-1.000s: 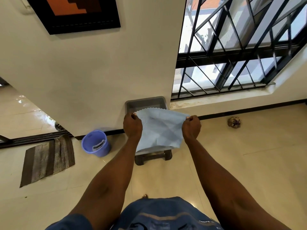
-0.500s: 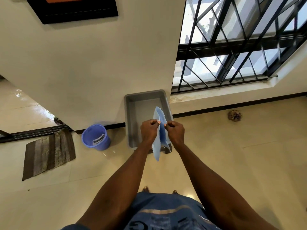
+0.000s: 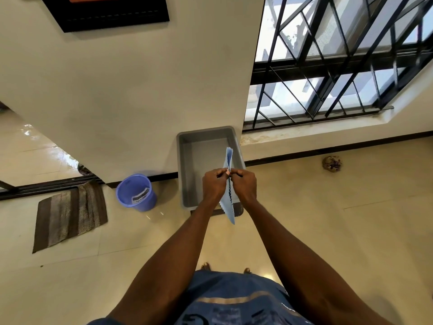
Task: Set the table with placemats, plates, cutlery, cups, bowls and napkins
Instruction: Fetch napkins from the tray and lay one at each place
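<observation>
A light blue napkin with a zigzag edge hangs folded in half, seen edge-on, between both hands. My left hand pinches its left side and my right hand pinches its right side, fingertips meeting at the fold. The hands are held above a grey rectangular tub that stands on a low dark stool against the wall. I can see nothing inside the tub; part of its floor is hidden by my hands.
A blue plastic bucket stands on the tiled floor left of the tub. A brown striped mat lies further left. A barred window fills the upper right. A small crumpled object lies by the skirting.
One second ago the napkin was spread flat between hands held wide apart. The hands have come together, folding it in half, and have stayed together over the last half second.
</observation>
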### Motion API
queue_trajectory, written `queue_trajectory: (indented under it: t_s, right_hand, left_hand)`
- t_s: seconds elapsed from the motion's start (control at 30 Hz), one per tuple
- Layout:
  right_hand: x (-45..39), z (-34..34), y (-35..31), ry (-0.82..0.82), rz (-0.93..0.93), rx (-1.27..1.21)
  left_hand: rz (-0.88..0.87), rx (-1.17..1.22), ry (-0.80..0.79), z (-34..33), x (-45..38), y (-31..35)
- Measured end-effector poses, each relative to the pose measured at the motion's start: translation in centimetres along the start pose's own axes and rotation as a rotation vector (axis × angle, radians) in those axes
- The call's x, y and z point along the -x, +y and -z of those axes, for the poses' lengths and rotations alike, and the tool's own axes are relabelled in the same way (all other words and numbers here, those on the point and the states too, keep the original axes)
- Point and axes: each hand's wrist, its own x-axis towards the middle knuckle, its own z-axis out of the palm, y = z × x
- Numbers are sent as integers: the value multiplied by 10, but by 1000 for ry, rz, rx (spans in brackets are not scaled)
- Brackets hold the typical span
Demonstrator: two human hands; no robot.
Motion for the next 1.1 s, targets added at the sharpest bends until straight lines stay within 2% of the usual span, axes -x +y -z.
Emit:
queue_trajectory:
  t_s: [0.1,0.33,0.6,0.67,0.77,0.93,1.1]
  right_hand:
    - [0,-1,-1,-48,-15,-15]
    - [-7,4,-16,-130,-171,-317]
    - [-20,9,-33,-186,-131,-244]
    - [-29,13,-37,-149,-131,-220]
    - [-40,23,-44,-182,-119,-239]
    - [-52,31,-77,-359,82,-221]
    - [-56,31,-112,-398,175,-201]
  left_hand:
    - [-44,-22,-15,5,-2,0]
    - [-128,21,34,16,-12,3]
    - [-177,-14,15,34,-28,27]
    - [-161,22,42,41,-35,41]
    - [-162,71,108,62,-42,70]
    - [-219,192,124,91,-57,102]
    - [-303,174,174,116,-66,130]
